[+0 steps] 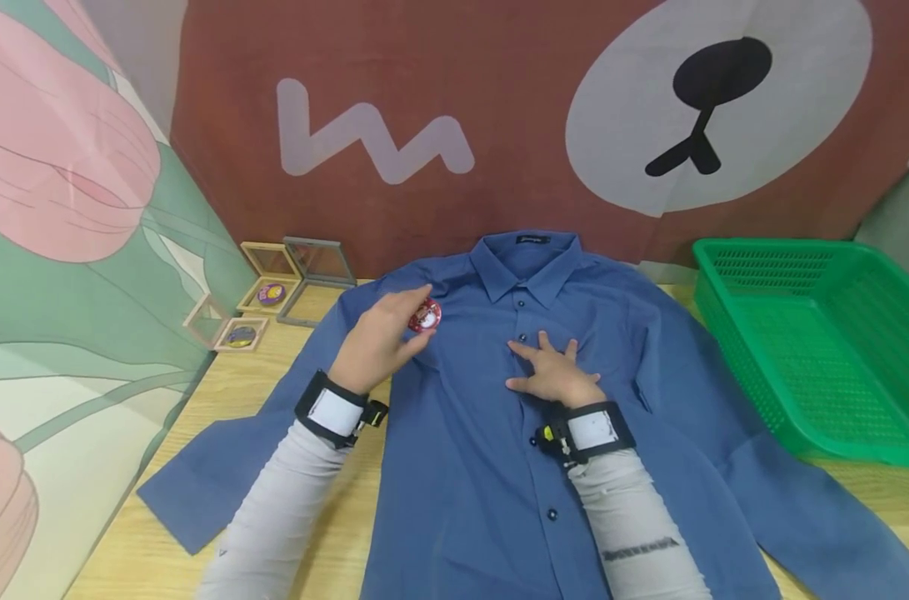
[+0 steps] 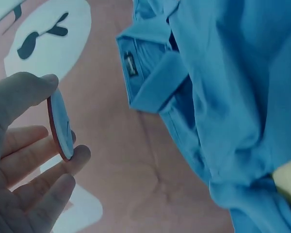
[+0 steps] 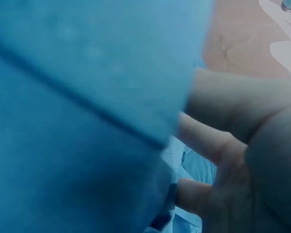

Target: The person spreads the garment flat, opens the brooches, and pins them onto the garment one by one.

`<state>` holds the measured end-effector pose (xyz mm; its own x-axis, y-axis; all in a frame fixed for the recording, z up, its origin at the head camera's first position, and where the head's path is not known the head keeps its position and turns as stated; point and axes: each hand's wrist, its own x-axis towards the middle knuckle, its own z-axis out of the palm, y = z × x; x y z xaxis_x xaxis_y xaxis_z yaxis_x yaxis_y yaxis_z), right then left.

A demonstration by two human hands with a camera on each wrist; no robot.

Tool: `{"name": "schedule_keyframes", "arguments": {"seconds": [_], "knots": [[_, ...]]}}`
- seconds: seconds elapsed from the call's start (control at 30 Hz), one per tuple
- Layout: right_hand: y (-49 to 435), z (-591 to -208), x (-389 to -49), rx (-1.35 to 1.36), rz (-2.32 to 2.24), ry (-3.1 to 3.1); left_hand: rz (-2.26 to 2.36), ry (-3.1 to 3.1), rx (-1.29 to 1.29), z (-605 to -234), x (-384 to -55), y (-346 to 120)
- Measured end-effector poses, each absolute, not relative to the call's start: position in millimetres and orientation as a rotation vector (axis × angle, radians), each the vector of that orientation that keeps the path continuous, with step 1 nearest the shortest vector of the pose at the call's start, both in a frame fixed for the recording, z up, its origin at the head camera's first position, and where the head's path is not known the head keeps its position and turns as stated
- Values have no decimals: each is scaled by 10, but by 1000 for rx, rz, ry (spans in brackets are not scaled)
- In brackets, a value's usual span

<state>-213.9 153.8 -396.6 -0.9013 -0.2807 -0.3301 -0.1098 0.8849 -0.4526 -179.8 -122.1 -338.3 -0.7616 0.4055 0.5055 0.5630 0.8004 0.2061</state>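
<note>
A blue button-up shirt (image 1: 461, 450) lies front up on the wooden table, its collar toward the back wall. Over the chest on the shirt's left side in the head view, my left hand (image 1: 372, 337) pinches a round red badge with a picture on it (image 1: 426, 316) between thumb and fingers. The left wrist view shows that badge (image 2: 61, 124) edge on, its pale back facing the shirt. My right hand (image 1: 555, 375) rests on the shirt front beside the button row, fingers spread. In the right wrist view, shirt cloth (image 3: 87, 97) hides some fingertips.
Small hinged display frames stand at the back left: a wooden one (image 1: 247, 304) with a purple badge, a grey one (image 1: 292, 304), and a pinkish one (image 1: 225, 345) holding a dark round badge. A green plastic basket (image 1: 739, 379) sits at the right, beside the shirt sleeve.
</note>
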Motion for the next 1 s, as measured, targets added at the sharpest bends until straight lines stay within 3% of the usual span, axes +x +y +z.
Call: {"name": "schedule_keyframes", "arguments": {"seconds": [0.27, 0.73, 1.0], "knots": [[1535, -3788, -2060, -318, -695, 2820, -470, -2484, -778, -3372, -1672, -1019], [1545, -3059, -1581, -423, -937, 3107, -459, -2301, -923, -3073, -1383, -760], [1548, -2924, -1442, -563, -1208, 3126, -454, -2239, -971, -2977, -1285, -677]]}}
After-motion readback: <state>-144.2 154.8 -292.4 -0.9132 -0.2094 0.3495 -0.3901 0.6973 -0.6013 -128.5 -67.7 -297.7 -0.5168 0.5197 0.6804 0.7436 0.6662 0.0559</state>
